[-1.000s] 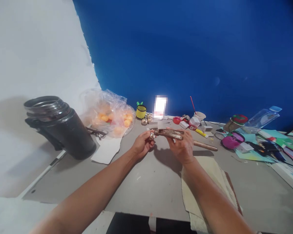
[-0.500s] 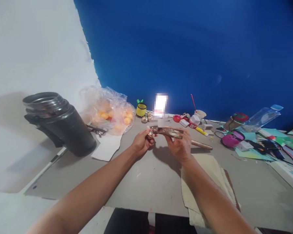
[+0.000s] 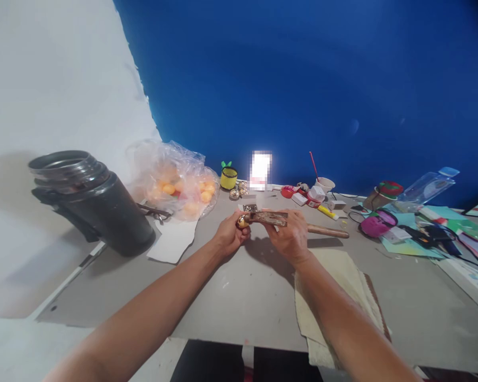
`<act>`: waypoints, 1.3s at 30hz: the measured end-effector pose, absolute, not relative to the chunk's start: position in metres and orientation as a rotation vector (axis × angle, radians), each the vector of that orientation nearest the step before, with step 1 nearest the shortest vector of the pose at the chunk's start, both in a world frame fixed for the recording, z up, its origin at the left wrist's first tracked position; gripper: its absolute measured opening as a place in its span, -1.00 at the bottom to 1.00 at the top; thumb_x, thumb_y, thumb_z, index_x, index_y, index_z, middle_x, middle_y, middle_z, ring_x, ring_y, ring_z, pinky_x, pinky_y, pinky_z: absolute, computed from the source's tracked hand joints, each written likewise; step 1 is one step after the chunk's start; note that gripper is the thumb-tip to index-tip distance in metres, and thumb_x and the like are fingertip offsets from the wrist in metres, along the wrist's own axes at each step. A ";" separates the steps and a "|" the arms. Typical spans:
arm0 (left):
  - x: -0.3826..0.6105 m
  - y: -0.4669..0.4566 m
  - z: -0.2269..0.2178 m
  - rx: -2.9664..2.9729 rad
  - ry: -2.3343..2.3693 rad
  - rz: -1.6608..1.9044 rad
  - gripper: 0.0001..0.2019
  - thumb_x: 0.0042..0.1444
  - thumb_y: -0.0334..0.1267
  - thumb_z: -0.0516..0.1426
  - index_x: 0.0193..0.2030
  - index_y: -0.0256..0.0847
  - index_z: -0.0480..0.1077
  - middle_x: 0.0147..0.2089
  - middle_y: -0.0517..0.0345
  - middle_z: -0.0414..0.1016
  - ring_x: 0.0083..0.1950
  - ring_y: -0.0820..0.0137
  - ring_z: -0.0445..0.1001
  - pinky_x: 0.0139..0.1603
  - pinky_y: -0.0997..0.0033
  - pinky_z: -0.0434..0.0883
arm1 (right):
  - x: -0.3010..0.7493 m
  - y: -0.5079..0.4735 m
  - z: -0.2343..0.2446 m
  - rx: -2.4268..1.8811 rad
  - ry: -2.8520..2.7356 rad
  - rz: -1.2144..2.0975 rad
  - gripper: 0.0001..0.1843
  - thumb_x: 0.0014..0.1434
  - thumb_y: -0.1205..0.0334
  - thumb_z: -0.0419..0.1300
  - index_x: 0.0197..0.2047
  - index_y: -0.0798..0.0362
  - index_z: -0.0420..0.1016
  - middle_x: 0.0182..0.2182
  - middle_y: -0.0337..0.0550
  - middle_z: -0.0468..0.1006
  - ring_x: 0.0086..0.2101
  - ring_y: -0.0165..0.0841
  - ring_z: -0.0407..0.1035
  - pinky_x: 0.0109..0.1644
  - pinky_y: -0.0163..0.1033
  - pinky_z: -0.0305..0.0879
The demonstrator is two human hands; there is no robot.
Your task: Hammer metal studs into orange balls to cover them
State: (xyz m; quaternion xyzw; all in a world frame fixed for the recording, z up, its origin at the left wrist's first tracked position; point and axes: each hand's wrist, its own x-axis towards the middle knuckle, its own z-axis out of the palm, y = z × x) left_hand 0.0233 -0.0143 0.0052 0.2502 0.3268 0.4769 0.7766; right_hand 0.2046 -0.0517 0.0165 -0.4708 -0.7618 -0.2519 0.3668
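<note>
Bench [image 3: 227,302], grey. Flask [image 3: 99,207], dark, uncapped, standing at left. Hammer [image 3: 270,218], wooden-handled, held above bench. Right hand [image 3: 290,237]: grip wrapped around hammer. Left hand [image 3: 228,237]: grip pinching ball [image 3: 242,222], small, gold-toned, at hammer's left end; whether ball and hammer touch cannot be told.

Passable left of the cloth [image 3: 330,270], between the forearms [image 3: 155,313], and right of it, short of the power strip [image 3: 468,282]; blocked behind it by the hammer [image 3: 273,218], far left by the flask [image 3: 103,209].
</note>
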 end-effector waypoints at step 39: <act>0.023 -0.017 0.012 0.466 0.749 1.118 -0.60 0.31 -0.02 0.22 -0.43 -0.24 0.31 -0.53 0.23 0.33 -0.54 0.50 0.34 -0.53 0.50 0.33 | 0.197 -0.056 0.021 -1.055 -2.031 -0.649 -0.84 0.39 0.23 0.20 -0.10 -0.01 0.63 -0.40 -0.15 0.59 -0.33 -0.29 0.43 -0.14 -0.13 0.18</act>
